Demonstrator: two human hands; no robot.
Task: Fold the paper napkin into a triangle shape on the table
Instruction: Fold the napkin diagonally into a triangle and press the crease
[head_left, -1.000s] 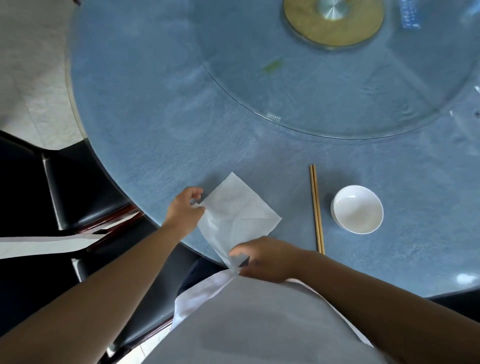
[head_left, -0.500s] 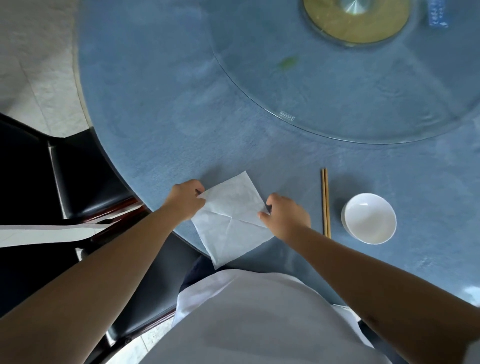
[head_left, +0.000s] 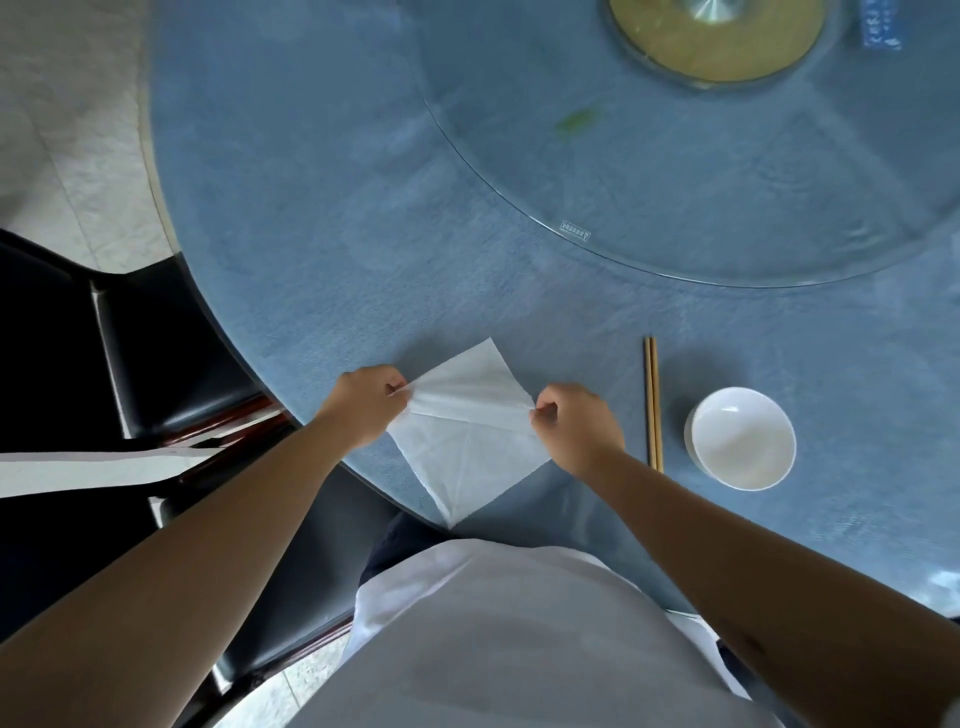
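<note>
Two bare forearms reach in from the bottom. The left hand (head_left: 366, 402) has its fingers curled, pinching the napkin's (head_left: 467, 441) left corner, and the right hand (head_left: 574, 423) pinches the right corner the same way. The white napkin sits diamond-wise at the blue desk's (head_left: 311, 234) near edge. Chopsticks (head_left: 653, 402) and a white bowl (head_left: 742, 437) lie off to the right.

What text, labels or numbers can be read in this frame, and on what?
Small etched mark on the glass turntable, at its near rim: too small to read.
Blue label at the top right edge: white characters, blurred and cut off, unreadable.
Napkin, bowl, chopsticks: no text.
</note>
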